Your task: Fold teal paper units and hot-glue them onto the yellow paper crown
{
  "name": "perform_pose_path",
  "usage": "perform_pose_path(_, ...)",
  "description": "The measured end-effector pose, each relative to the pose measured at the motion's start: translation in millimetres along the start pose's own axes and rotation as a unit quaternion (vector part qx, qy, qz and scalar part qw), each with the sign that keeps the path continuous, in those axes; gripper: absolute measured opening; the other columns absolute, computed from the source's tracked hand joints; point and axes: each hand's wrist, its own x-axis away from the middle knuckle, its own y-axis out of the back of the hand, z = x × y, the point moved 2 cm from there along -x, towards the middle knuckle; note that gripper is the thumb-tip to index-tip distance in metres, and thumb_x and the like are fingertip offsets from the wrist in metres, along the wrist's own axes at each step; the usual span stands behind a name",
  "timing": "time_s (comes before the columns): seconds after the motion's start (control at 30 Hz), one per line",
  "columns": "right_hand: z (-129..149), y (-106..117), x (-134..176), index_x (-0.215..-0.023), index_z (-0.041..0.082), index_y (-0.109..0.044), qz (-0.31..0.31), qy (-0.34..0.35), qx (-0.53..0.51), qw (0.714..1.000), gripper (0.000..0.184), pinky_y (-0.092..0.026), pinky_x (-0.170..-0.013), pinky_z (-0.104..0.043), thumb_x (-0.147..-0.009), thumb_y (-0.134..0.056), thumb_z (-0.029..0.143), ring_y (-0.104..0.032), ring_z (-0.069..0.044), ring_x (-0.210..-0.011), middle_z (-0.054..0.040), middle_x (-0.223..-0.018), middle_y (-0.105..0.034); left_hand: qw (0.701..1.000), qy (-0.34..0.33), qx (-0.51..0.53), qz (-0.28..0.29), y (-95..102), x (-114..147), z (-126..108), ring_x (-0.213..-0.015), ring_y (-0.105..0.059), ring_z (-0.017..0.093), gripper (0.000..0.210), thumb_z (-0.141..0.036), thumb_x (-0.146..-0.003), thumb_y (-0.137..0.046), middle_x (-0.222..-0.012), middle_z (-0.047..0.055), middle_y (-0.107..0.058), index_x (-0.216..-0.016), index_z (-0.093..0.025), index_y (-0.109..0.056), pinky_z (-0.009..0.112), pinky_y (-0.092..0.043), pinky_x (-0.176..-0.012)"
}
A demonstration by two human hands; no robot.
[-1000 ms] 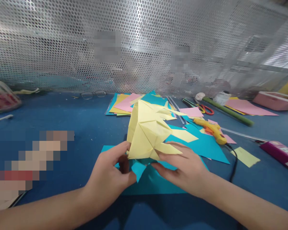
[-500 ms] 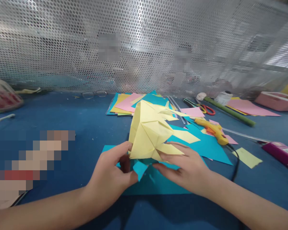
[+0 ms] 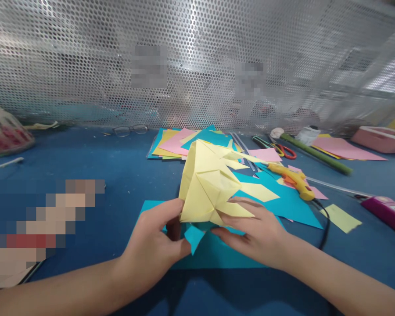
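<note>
A folded pale-yellow paper model (image 3: 206, 188) with several pointed flaps is held up between my hands over a blue paper sheet (image 3: 224, 254). My left hand (image 3: 161, 232) grips its left lower edge, fingers curled behind and thumb below by a small blue paper piece (image 3: 193, 239) under the model. On the other side, my right hand (image 3: 253, 226) pinches the model's lower right, with a yellow flap lying over the fingers. The right fingertips are partly hidden by the paper.
Behind the model lies a stack of coloured paper (image 3: 171, 142). To the right are a yellow glue gun (image 3: 292, 177) with its cord, scissors (image 3: 285, 150), a green stick (image 3: 319, 154) and a purple box (image 3: 386, 213). Glasses (image 3: 131, 130) rest near the perforated metal screen (image 3: 191, 66). Another person's pixelated arm (image 3: 49, 219) is at left.
The paper model and both hands sit very slightly farther right and lower in view. The grip of both hands looks the same.
</note>
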Motion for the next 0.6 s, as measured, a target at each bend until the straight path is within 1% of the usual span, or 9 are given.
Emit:
perform_pose_path(0.17, -0.6, -1.3, 1.1, -0.089, 0.018, -0.066, -0.003, -0.003, 0.014, 1.0, 0.011, -0.058, -0.072, -0.028, -0.091, -0.056, 0.023, -0.069, -0.016, -0.069, -0.0036, -0.075, -0.072, 1.0, -0.014, -0.021, -0.011, 1.5, -1.7, -1.6, -0.051, -0.041, 0.009, 0.01, -0.016, -0.068, -0.062, -0.065, -0.003, -0.061, -0.076, -0.019, -0.068, 0.017, -0.037, -0.045)
perform_pose_path(0.23, -1.4, -1.8, 1.2, -0.089, 0.018, -0.065, -0.016, -0.004, 0.019, 1.0, 0.008, -0.058, -0.07, -0.029, -0.089, -0.058, 0.023, -0.069, -0.017, -0.069, -0.0047, -0.076, -0.072, 0.999, -0.02, -0.03, -0.021, 1.5, -3.3, 0.0, -0.052, -0.042, 0.009, 0.014, -0.017, -0.069, -0.062, -0.065, -0.003, -0.061, -0.08, -0.019, -0.07, 0.017, -0.038, -0.046)
perform_pose_path(0.3, -2.4, -1.9, 1.5, -0.092, 0.018, -0.063, -0.035, -0.003, 0.025, 0.999, 0.007, -0.058, -0.072, -0.031, -0.087, -0.06, 0.023, -0.071, -0.018, -0.071, -0.0057, -0.079, -0.074, 0.998, -0.028, -0.039, -0.029, 1.3, -4.1, 1.8, -0.052, -0.043, 0.009, 0.015, -0.018, -0.07, -0.063, -0.064, -0.004, -0.061, -0.083, -0.02, -0.071, 0.017, -0.038, -0.047)
perform_pose_path(0.37, -3.4, -1.8, 1.9, -0.096, 0.019, -0.061, -0.049, -0.003, 0.03, 0.998, 0.011, -0.058, -0.076, -0.031, -0.086, -0.061, 0.023, -0.072, -0.018, -0.073, -0.0056, -0.082, -0.075, 0.998, -0.036, -0.045, -0.037, 1.5, -3.9, 2.4, -0.051, -0.041, 0.009, 0.011, -0.021, -0.072, -0.066, -0.062, -0.004, -0.06, -0.081, -0.02, -0.072, 0.018, -0.037, -0.046)
perform_pose_path(0.43, -4.4, -1.7, 2.4, -0.098, 0.02, -0.06, -0.05, -0.005, 0.035, 0.998, 0.013, -0.057, -0.078, -0.031, -0.086, -0.061, 0.023, -0.072, -0.018, -0.074, -0.0051, -0.084, -0.075, 0.997, -0.045, -0.046, -0.04, 2.0, -3.2, 1.2, -0.049, -0.04, 0.009, 0.009, -0.026, -0.073, -0.068, -0.059, -0.004, -0.058, -0.078, -0.02, -0.073, 0.018, -0.036, -0.045)
perform_pose_path(0.6, -6.0, -1.0, 2.5, -0.097, 0.021, -0.063, -0.037, -0.01, 0.044, 0.998, 0.011, -0.058, -0.075, -0.03, -0.087, -0.059, 0.023, -0.073, -0.018, -0.074, -0.0048, -0.083, -0.076, 0.997, -0.063, -0.035, -0.035, 3.7, -3.2, -4.3, -0.048, -0.038, 0.008, 0.005, -0.026, -0.073, -0.071, -0.056, -0.006, -0.054, -0.075, -0.022, -0.074, 0.016, -0.035, -0.044)
